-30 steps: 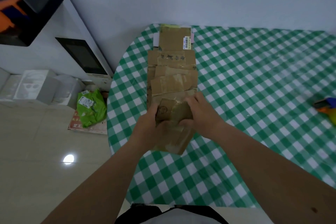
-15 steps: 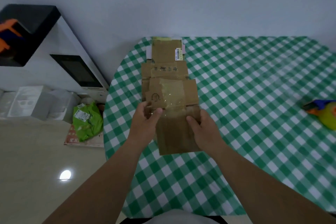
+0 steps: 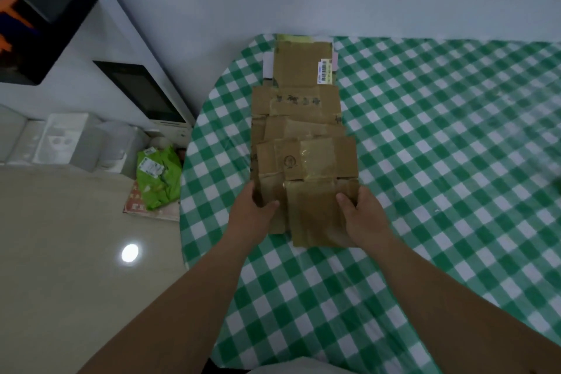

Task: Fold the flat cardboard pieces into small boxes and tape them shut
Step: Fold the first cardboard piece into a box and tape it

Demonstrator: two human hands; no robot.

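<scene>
A flat brown cardboard piece (image 3: 315, 212) with shiny tape patches lies at the near end of a row of flattened cardboard pieces (image 3: 299, 106) on the green-checked table (image 3: 440, 161). My left hand (image 3: 253, 215) grips its left edge, thumb on top. My right hand (image 3: 364, 217) grips its right edge the same way. The piece is unfolded and nearly flat, its far flap (image 3: 306, 159) overlapping the pile behind.
The table's left edge curves close to my left arm. On the floor at left lie a green bag (image 3: 158, 181) and white boxes (image 3: 66, 143). A white cabinet with a dark screen (image 3: 139, 91) stands against the wall.
The cardboard piece went from bunched up between both hands to spread out flat. My hands moved apart to its left and right edges. The camera tilted down.
</scene>
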